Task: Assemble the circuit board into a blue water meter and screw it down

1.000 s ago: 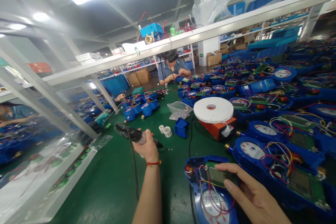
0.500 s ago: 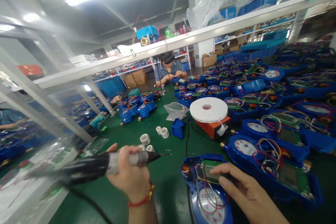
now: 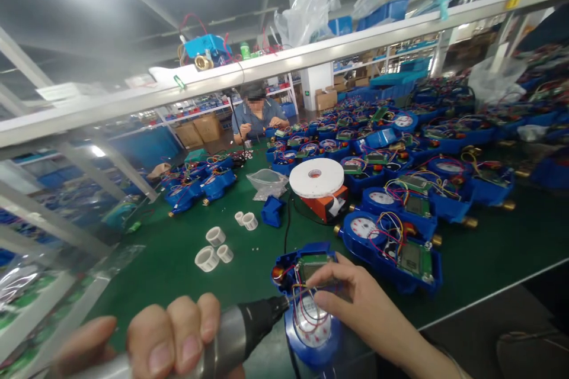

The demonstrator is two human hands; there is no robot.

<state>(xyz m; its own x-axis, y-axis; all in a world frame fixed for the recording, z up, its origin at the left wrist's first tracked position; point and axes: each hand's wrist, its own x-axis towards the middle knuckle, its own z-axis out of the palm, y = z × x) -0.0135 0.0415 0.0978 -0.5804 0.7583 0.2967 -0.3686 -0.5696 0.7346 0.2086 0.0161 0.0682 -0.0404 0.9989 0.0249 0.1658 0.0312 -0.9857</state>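
My left hand (image 3: 173, 331), large in the foreground, is wrapped around an electric screwdriver (image 3: 240, 331) with a grey body and black nose. Its thin bit points right, over the wires of a blue water meter (image 3: 311, 331) with an opened housing. Whether the bit touches a screw cannot be made out. My right hand (image 3: 351, 293) lies over the meter's green circuit board (image 3: 306, 260), index finger on the display area and thumb slightly apart below it. Red, yellow and white wires loop across the meter's round dial.
Paper label rolls (image 3: 216, 236) and a small blue plastic part (image 3: 272, 211) lie on the green table. Behind them are a clear bag (image 3: 267, 183) and a white tape reel (image 3: 316, 177) on an orange box. Many blue meters (image 3: 391, 243) fill the right; a co-worker (image 3: 258, 115) sits opposite.
The screwdriver has come round from the left, and its bit is now over the meter near my right fingers. My view has turned to the right. The right hand stays on the circuit board.
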